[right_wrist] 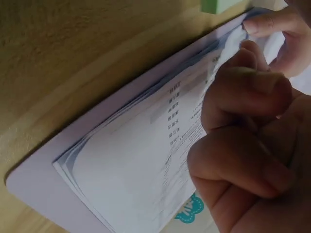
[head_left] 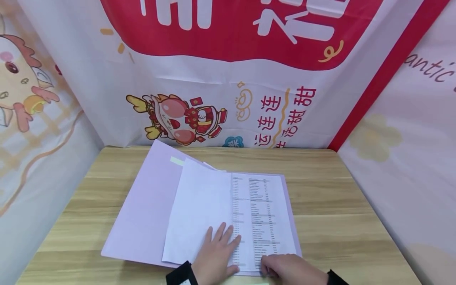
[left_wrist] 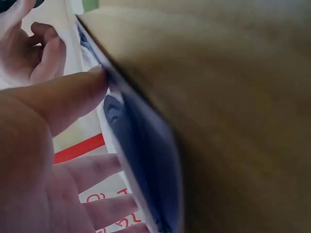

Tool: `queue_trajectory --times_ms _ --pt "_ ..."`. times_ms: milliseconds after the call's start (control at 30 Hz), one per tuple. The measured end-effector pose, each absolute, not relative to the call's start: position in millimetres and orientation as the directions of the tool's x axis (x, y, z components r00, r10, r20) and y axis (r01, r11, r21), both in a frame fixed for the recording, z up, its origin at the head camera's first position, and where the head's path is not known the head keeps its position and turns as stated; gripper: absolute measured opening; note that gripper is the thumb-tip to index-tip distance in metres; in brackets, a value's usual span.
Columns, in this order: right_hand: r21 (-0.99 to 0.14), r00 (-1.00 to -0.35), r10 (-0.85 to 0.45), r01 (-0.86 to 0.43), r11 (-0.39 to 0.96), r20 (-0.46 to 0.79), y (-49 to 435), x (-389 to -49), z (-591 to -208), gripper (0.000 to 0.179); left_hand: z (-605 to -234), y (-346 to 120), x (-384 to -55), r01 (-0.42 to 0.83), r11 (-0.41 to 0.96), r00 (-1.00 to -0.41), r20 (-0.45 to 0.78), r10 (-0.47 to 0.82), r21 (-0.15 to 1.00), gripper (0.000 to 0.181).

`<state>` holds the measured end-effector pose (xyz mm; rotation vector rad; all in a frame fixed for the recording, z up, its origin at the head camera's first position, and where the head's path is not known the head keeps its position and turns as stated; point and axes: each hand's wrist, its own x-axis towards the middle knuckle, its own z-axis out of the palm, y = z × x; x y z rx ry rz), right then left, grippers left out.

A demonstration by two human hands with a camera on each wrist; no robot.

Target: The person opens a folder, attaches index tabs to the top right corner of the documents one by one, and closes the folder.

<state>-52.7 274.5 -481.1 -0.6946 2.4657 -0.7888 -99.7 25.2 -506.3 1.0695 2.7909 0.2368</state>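
Observation:
A light purple folder [head_left: 139, 206] lies open on the table, with white sheets inside. Its left page [head_left: 203, 198] looks blank, while the right page [head_left: 263, 213] carries printed lists. My left hand [head_left: 216, 253] rests with fingers spread across the inner fold, the thumb at the lower edge. In the left wrist view, the thumb [left_wrist: 82, 92] lies along the folder's edge. At the lower right of the printed page is my right hand [head_left: 285, 267], fingers curled. The right wrist view shows these bent fingers [right_wrist: 228, 160] over the sheets, with nothing seen inside them.
The wooden table [head_left: 331, 221] extends around the folder. A light green object [right_wrist: 218, 6] sits just beyond the folder's lower edge. A printed cloth [head_left: 213, 75] hangs behind the table, with more cloth at both sides.

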Motion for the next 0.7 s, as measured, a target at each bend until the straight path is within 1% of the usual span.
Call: queue_trajectory --times_ms 67,200,433,600,700 --pt "-0.585 -0.767 -0.596 -0.378 0.718 -0.236 271.1 -50.9 -486.0 0.017 -507.8 25.9 -99.8 0.647 0.735 -0.736 -0.086 0.672 0.205 0.076" --pt "-0.530 -0.770 -0.601 -0.425 0.733 -0.213 266.5 -48.5 -492.9 0.019 -508.4 27.0 -100.3 0.637 0.733 -0.734 -0.106 0.671 0.238 0.076" --pt "-0.547 -0.769 -0.591 -0.393 0.739 -0.246 263.5 -45.8 -501.7 0.023 -507.2 26.8 -103.2 0.611 0.738 -0.727 -0.166 0.666 0.286 0.076" --pt "-0.546 -0.785 -0.571 -0.377 0.748 -0.240 263.3 -45.0 -503.1 0.024 -506.2 26.3 -103.4 0.611 0.736 -0.725 -0.168 0.668 0.290 0.076" --pt "-0.551 -0.798 -0.539 -0.331 0.766 -0.270 262.0 -43.6 -502.9 0.024 -506.3 26.3 -103.4 0.610 0.737 -0.724 -0.171 0.668 0.291 0.076"
